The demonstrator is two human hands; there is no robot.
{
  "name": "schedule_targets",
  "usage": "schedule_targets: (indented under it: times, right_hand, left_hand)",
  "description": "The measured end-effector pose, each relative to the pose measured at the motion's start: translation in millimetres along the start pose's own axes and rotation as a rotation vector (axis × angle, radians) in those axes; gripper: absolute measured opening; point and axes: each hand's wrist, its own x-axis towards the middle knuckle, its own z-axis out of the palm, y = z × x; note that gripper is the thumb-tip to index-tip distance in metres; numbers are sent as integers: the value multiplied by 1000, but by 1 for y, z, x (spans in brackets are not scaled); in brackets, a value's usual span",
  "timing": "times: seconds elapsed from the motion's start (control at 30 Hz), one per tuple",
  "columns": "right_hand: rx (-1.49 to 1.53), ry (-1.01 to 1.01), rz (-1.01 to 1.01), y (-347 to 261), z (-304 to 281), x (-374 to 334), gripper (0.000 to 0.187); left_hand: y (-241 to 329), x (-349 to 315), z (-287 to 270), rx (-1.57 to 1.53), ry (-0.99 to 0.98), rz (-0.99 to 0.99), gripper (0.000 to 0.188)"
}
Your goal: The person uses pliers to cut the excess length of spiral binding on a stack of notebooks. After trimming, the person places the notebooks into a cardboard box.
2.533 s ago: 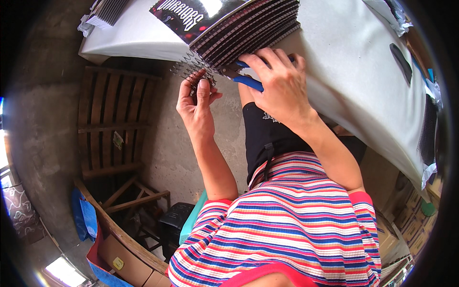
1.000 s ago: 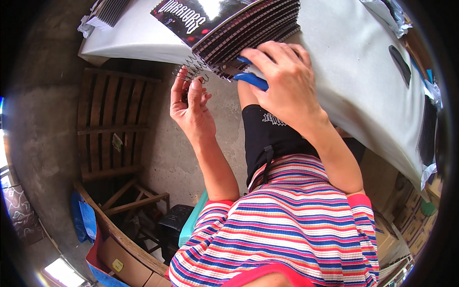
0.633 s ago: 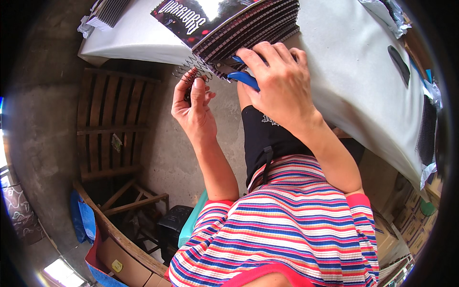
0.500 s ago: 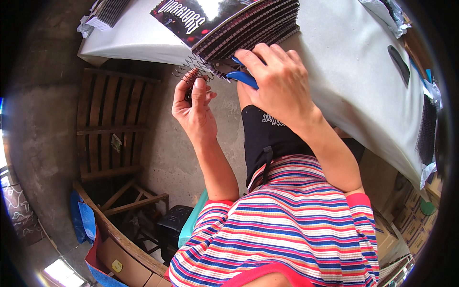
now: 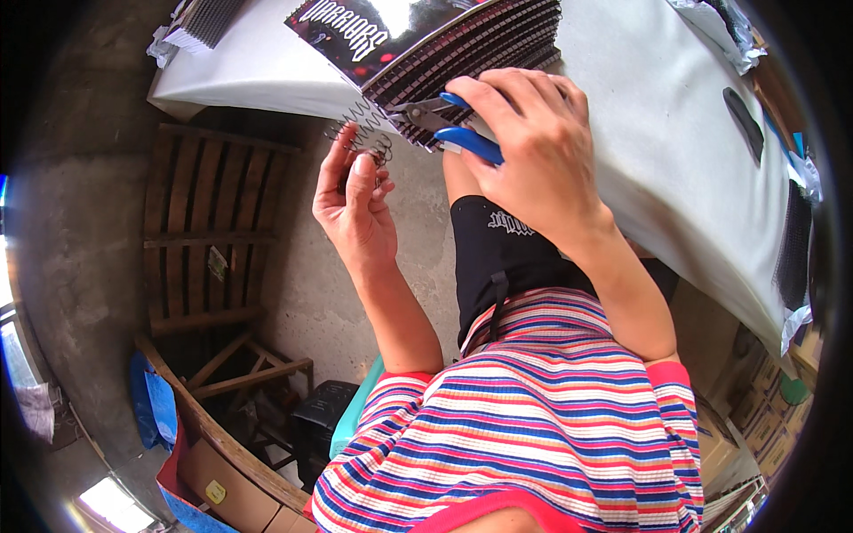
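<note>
A stack of spiral-bound notebooks (image 5: 355, 46) with dark printed covers lies at the table's near edge, its bound sides facing me. My right hand (image 5: 538, 147) is closed round blue-handled pliers (image 5: 471, 142), whose metal jaws point left at the stack's near corner. Just left of that corner, my left hand (image 5: 360, 200) has its fingers closed on loose black wire coils (image 5: 360, 129). The coils rise from the fingertips toward the notebooks. Whether any coil touches the plier jaws, I cannot tell.
A white cloth covers the table (image 5: 640, 115). On it lie a black strip-like object (image 5: 742, 123) at right and another stack (image 5: 203, 22) at far left. A slatted wooden rack (image 5: 209, 226) stands on the left, with a cardboard box (image 5: 235, 471) below. Cartons (image 5: 773, 400) sit lower right.
My right hand and the pliers have moved a little to the right, so the metal jaws now show. My left hand has shifted slightly left and down with the coils.
</note>
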Motion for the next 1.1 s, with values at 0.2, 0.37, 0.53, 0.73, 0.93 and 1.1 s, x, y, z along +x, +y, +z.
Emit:
schedule_targets:
  times: [0.2, 0.37, 0.53, 0.73, 0.93, 1.1]
  right_hand:
    - [-109, -67, -7, -8, 5, -1, 42]
    - [-68, 26, 23, -9, 3, -3, 41]
    - [-83, -2, 26, -6, 0, -1, 43]
    - [-44, -57, 39, -8, 3, 0, 37]
    - [80, -160, 103, -3, 8, 0, 33]
    - [8, -45, 14, -6, -5, 6, 35]
  left_hand:
    - [-4, 3, 4, 2, 53, 12, 24]
    - [-6, 3, 3, 22, 52, 48, 22]
    - [-8, 3, 3, 7, 60, 42, 21]
    - [-9, 1, 5, 74, 49, 85, 21]
    - [-12, -2, 4, -164, 99, 30, 22]
    - [-2, -1, -6, -422, 45, -124, 37]
